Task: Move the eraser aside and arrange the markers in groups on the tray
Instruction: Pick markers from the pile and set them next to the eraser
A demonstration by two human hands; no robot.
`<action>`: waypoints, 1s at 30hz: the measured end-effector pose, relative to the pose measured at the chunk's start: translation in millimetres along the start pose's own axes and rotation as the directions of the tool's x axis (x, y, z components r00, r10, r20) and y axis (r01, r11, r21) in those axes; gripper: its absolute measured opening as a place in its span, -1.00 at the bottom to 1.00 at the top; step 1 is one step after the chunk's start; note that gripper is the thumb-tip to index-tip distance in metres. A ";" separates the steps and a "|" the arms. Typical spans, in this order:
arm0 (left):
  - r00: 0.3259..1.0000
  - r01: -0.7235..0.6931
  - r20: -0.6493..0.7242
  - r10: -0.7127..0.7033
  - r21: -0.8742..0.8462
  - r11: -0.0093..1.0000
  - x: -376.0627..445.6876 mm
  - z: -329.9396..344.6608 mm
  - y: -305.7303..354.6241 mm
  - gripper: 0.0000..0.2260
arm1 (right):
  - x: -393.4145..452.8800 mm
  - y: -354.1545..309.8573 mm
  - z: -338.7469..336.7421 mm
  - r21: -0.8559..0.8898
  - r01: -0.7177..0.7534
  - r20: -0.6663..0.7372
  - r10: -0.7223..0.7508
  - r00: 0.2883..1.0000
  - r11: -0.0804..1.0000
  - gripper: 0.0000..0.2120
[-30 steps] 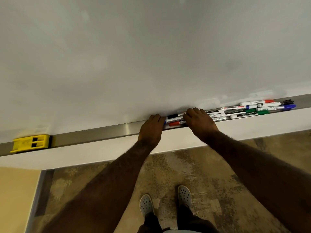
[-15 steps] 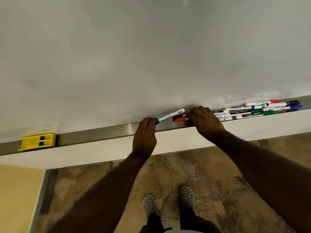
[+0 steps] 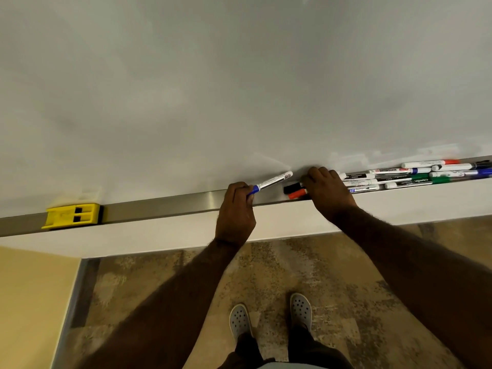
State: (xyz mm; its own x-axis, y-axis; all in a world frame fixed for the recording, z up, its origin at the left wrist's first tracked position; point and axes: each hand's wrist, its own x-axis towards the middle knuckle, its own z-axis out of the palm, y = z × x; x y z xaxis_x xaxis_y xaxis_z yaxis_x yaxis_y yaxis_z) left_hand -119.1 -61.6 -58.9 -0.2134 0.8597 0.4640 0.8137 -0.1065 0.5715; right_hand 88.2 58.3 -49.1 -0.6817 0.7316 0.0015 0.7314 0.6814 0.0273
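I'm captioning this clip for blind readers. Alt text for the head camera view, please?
A person's left hand holds a white blue-capped marker above a long metal whiteboard tray, while the right hand rests on a pile of mixed markers. A yellow plastic eraser sits far left.

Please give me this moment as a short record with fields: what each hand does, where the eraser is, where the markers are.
left hand: pinches the blue marker by its cap end, lifted off the tray
right hand: rests on the near end of the marker pile, over a black and a red cap
eraser: yellow, on the tray far left, apart from the markers
marker pile: mixed colours, still ungrouped
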 end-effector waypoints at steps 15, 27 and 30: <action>0.995 0.103 -0.013 -0.102 0.201 0.974 -19.4 -52.9 -52.0 -0.84 | 13.6 -30.4 7.7 0.133 0.172 -0.299 -0.126 0.946 0.976 -0.75; 0.902 0.408 -0.003 -0.431 0.326 0.852 -33.6 -143.9 -152.7 -0.73 | 66.2 -151.4 -15.0 0.215 0.380 -0.400 -0.274 0.875 0.900 -0.72; 0.882 0.423 0.033 -0.469 0.382 0.822 -35.1 -161.5 -170.3 -0.71 | 77.2 -183.3 -26.6 0.320 0.376 -0.381 -0.246 0.891 0.869 -0.80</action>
State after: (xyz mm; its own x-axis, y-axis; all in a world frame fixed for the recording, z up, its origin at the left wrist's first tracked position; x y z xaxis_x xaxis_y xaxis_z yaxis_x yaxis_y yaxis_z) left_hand -337.5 -154.3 -63.2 -0.5520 0.8253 0.1186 0.7851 0.4666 0.4072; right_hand -99.0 -10.6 -27.4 -0.7945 0.4773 0.3755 0.3854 0.8741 -0.2957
